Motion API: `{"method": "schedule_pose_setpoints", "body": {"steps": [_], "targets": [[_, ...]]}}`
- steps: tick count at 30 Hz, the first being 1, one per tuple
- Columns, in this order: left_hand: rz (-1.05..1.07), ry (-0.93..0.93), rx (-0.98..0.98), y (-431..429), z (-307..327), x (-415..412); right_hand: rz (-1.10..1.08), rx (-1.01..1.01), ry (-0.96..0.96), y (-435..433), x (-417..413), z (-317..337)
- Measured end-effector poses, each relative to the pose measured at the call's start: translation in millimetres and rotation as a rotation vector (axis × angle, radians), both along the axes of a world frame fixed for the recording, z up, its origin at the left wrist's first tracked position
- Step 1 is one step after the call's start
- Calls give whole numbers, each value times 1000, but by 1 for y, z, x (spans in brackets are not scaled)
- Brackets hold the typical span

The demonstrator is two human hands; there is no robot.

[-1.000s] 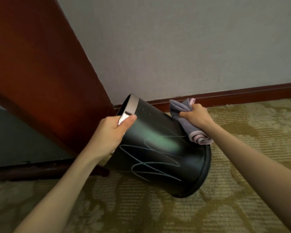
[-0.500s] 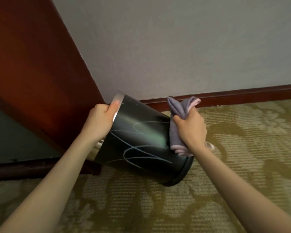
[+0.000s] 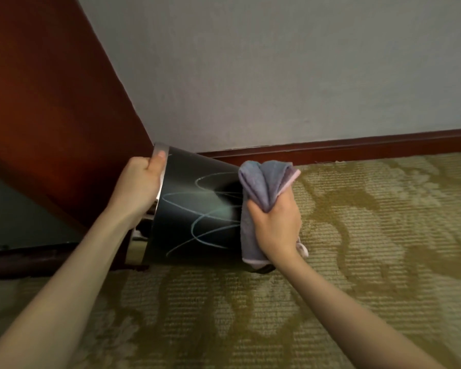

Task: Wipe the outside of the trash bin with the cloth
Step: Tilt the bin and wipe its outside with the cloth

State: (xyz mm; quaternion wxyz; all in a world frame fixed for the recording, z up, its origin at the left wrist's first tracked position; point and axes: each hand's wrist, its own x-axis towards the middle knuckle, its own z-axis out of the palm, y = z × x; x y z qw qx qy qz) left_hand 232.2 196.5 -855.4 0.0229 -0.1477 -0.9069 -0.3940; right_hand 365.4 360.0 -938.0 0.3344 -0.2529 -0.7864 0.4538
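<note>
A black trash bin point(image 3: 194, 209) with a silver rim lies tilted on its side above the carpet, its rim to the left. Pale blue chalk-like scribbles cross its side. My left hand point(image 3: 139, 187) grips the rim, thumb on the silver band. My right hand point(image 3: 276, 225) is closed on a bunched grey-purple cloth point(image 3: 261, 187) with a pink edge, pressed against the bin's side near its base. The cloth and hand hide the bin's bottom end.
A dark red wooden panel point(image 3: 51, 115) stands at the left, with a dark piece of furniture point(image 3: 24, 225) below it. Behind the bin are a grey wall point(image 3: 277, 70) and red-brown baseboard point(image 3: 357, 145). Patterned olive carpet point(image 3: 357, 262) covers the floor.
My right hand has slid the cloth from the bin's upper far side down onto its near side by the base. The bin has tilted further onto its side, and fewer scribbles show near the base.
</note>
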Motion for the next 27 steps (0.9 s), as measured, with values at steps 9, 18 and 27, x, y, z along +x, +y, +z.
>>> {"method": "schedule_pose_setpoints", "body": {"steps": [9, 18, 27], "targets": [[-15, -4, 9, -3, -6, 7, -33, -38, -176, 38, -30, 13], [-66, 64, 15, -4, -1, 22, 85, 81, -483, 79, -89, 20], [-56, 127, -15, 0, -2, 23, 117, 108, -561, 89, -101, 16]]}}
